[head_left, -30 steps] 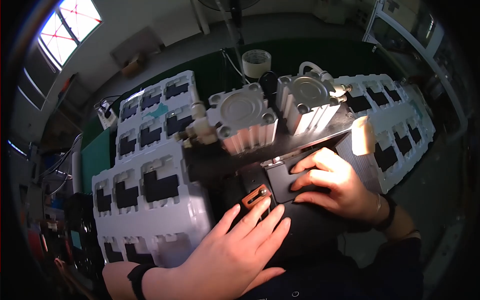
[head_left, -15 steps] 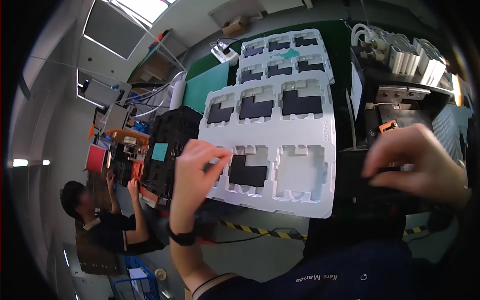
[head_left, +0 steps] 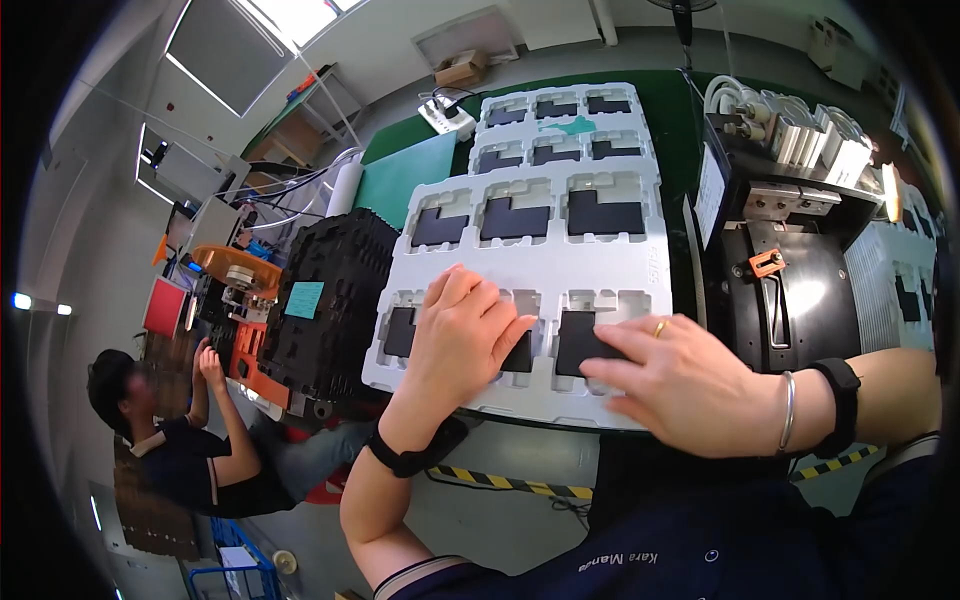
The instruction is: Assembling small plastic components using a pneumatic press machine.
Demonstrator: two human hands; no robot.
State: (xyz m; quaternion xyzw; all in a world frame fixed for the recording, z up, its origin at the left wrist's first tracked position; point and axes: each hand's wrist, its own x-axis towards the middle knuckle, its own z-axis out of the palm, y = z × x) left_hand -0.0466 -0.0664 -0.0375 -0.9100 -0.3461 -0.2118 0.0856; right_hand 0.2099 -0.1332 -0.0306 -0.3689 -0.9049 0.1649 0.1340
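A white molded tray (head_left: 520, 268) lies in front of me, with flat black L-shaped pieces in its pockets. At the near right pocket, my right hand (head_left: 690, 385) has its fingers on a black L-shaped piece (head_left: 574, 345), covering part of it. My left hand (head_left: 460, 335) is curled above the near middle pocket, thumb against the bent fingers; whatever it may hold is hidden. Beneath it, another black piece (head_left: 518, 355) shows only in part. Three more black pieces fill the far row, one of them a larger piece (head_left: 605, 213).
Behind lies a second white tray (head_left: 570, 146) of black pieces. A black fixture with an orange-handled clamp (head_left: 768, 264) stands at right. Stacked black trays (head_left: 335, 300) are at left, near a seated co-worker (head_left: 190, 440). A green mat (head_left: 405, 180) lies at the back left.
My right hand has come left from beside the fixture to the near right pocket, where a black piece now lies. My left hand has shifted right, over the middle pocket.
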